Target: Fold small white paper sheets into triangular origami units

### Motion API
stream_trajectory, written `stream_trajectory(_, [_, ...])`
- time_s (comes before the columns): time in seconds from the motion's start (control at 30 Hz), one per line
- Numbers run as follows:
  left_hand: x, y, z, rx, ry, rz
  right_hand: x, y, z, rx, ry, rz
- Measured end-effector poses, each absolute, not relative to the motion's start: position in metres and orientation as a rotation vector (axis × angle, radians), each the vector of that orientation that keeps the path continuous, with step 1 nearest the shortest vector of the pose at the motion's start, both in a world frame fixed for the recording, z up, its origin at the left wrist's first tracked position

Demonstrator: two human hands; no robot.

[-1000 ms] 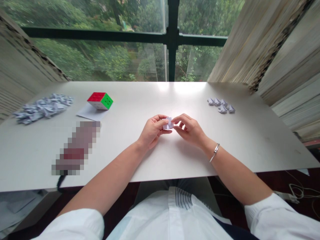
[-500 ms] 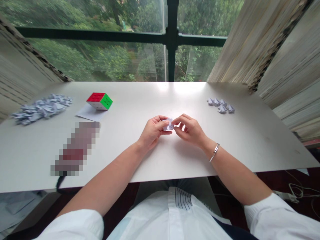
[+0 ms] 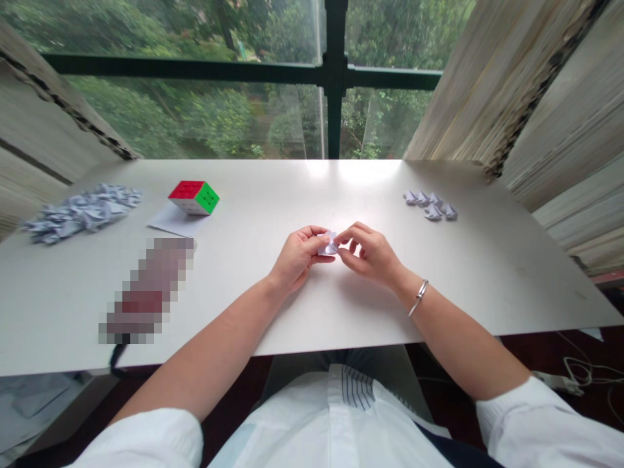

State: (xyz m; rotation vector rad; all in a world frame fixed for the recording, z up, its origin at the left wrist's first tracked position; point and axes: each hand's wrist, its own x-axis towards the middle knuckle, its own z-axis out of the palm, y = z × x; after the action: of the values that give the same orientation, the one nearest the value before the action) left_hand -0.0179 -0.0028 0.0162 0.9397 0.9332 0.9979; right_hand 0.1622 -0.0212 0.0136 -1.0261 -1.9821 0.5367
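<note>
My left hand (image 3: 295,257) and my right hand (image 3: 371,253) meet at the middle of the white table (image 3: 273,305), both pinching one small folded piece of pale paper (image 3: 328,244) just above the surface. The thumbs and forefingers of both hands close on it from either side. A silver bracelet (image 3: 418,296) sits on my right wrist. Most of the paper is hidden by my fingers.
A heap of folded paper pieces (image 3: 80,211) lies at the far left. A colour cube (image 3: 194,196) rests on a white sheet (image 3: 175,221). A short row of folded pieces (image 3: 431,205) sits far right. A blurred oblong object (image 3: 146,289) lies left of my arm.
The folded paper between my fingers looks slightly more pressed together and my right fingers have shifted a little; the hands stay in the same place.
</note>
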Motion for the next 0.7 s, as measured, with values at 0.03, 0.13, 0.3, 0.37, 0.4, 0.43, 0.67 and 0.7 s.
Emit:
stream_trajectory(0.03, [-0.0174,-0.0029,0.0159,0.955,0.942,1.007,0.1623,-0.0211,0.0134,-1.034,-1.987,0.527])
stream_trajectory(0.13, [-0.0162,-0.0036,0.0149,0.997,0.963,1.023,0.1625,-0.0202,0.0119,-1.056,-1.998,0.491])
stream_trajectory(0.3, [-0.0151,-0.005,0.0137,1.058,0.981,1.05,0.1633,-0.0192,0.0086,-1.065,-2.025,0.384])
stream_trajectory(0.37, [-0.0148,-0.0051,0.0133,1.058,0.974,1.065,0.1638,-0.0192,0.0075,-1.054,-2.04,0.321])
stream_trajectory(0.4, [-0.0147,-0.005,0.013,1.054,0.968,1.069,0.1641,-0.0192,0.007,-1.046,-2.047,0.289])
stream_trajectory(0.43, [-0.0147,-0.0049,0.0128,1.049,0.961,1.071,0.1644,-0.0192,0.0065,-1.038,-2.052,0.262])
stream_trajectory(0.67, [-0.0139,-0.0054,0.0115,1.04,0.909,1.095,0.1648,-0.0158,0.0035,-1.032,-1.989,0.234])
stream_trajectory(0.7, [-0.0135,-0.0055,0.0116,1.037,0.905,1.105,0.1647,-0.015,0.0034,-1.038,-1.967,0.24])
